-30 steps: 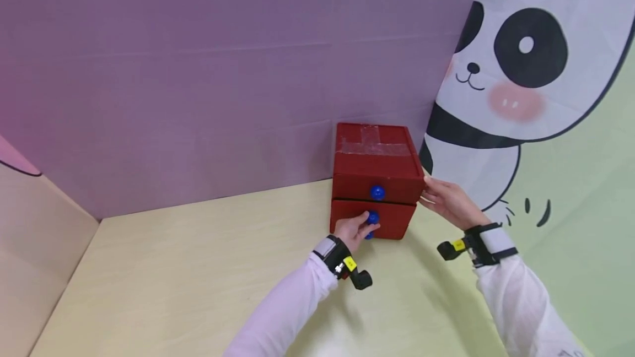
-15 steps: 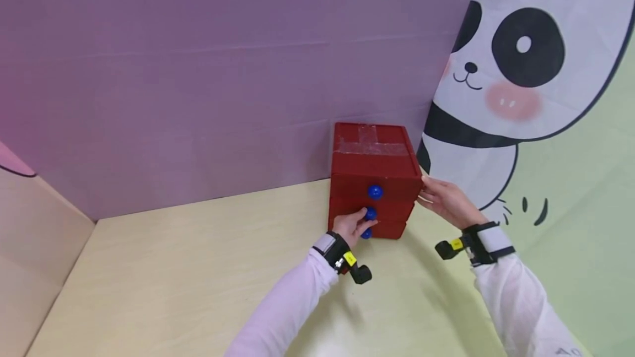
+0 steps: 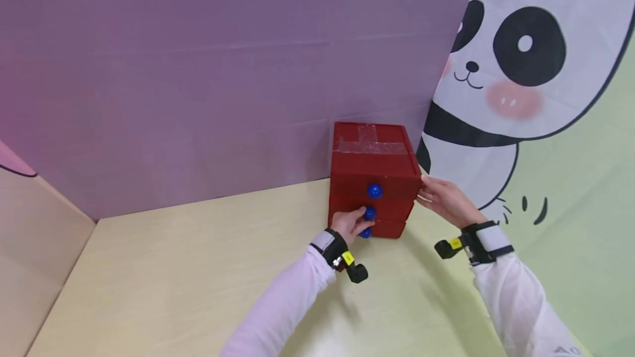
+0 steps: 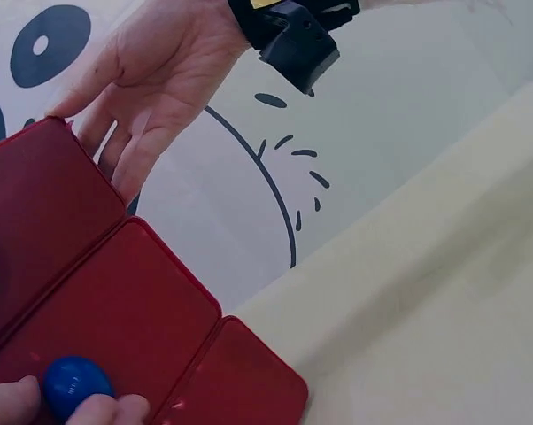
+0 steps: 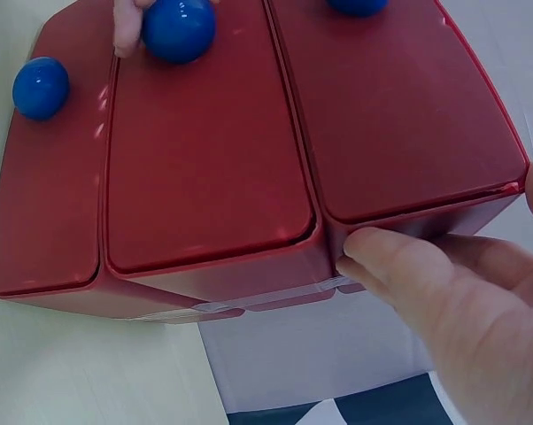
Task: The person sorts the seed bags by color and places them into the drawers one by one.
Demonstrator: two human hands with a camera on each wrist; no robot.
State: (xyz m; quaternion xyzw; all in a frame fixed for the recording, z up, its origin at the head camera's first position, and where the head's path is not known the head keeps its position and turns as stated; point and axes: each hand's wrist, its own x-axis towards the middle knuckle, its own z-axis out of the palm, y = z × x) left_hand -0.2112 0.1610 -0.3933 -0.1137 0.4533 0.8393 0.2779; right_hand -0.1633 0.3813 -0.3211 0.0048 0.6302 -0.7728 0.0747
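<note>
A small red drawer box (image 3: 372,158) with clear tape on top stands on the table in the corner. Its three drawer fronts sit flush, each with a blue knob. My left hand (image 3: 358,222) pinches the middle knob (image 3: 369,213), seen between thumb and finger in the left wrist view (image 4: 74,387). The top knob (image 3: 374,190) and bottom knob (image 3: 365,233) are free. My right hand (image 3: 443,199) rests flat against the box's right side, fingers straight (image 4: 129,150), fingertips on the side edge (image 5: 382,257).
The pale wooden table (image 3: 188,269) stretches out to the left and front of the box. A purple wall (image 3: 198,70) stands right behind the box. A panda-print cloth (image 3: 516,70) hangs at the right, close to my right hand.
The middle drawer stood pulled out a second ago; my left hand has pushed it in by the knob, and the bottom knob now shows. The right hand has stayed on the box's side.
</note>
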